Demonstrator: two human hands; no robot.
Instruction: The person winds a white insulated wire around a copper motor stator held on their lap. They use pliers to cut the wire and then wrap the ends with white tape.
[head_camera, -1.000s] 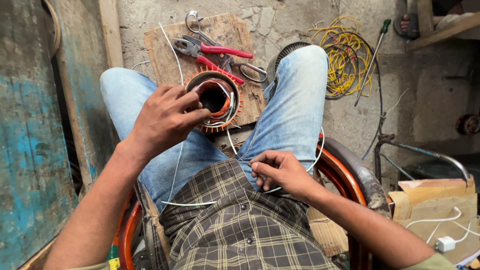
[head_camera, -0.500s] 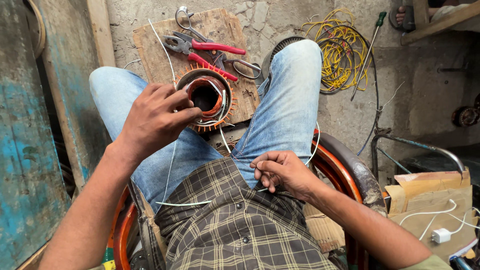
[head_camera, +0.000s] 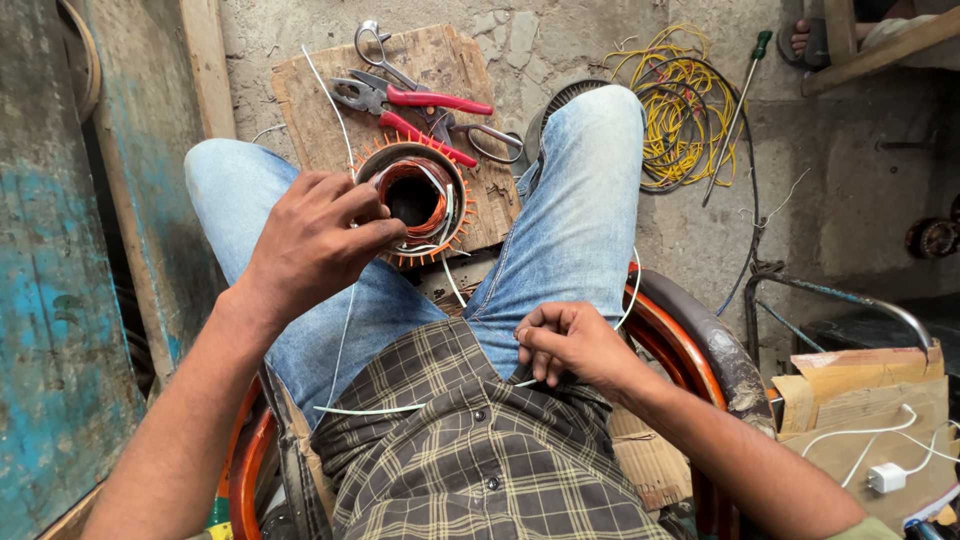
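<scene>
The left hand (head_camera: 315, 240) is closing its fingers on the rim of the copper-wound stator (head_camera: 415, 200) — sitting between the knees, against the wooden board's (head_camera: 320, 110) near edge. The right hand (head_camera: 570, 345) is pinching the white cord (head_camera: 345, 330) at the lap — little free room there.

Red pliers (head_camera: 415, 100) and scissors (head_camera: 440, 95) lie on the board (head_camera: 300, 100) just beyond the fingers. Yellow wire (head_camera: 680, 110) and a screwdriver (head_camera: 738, 110) lie farther right.
</scene>
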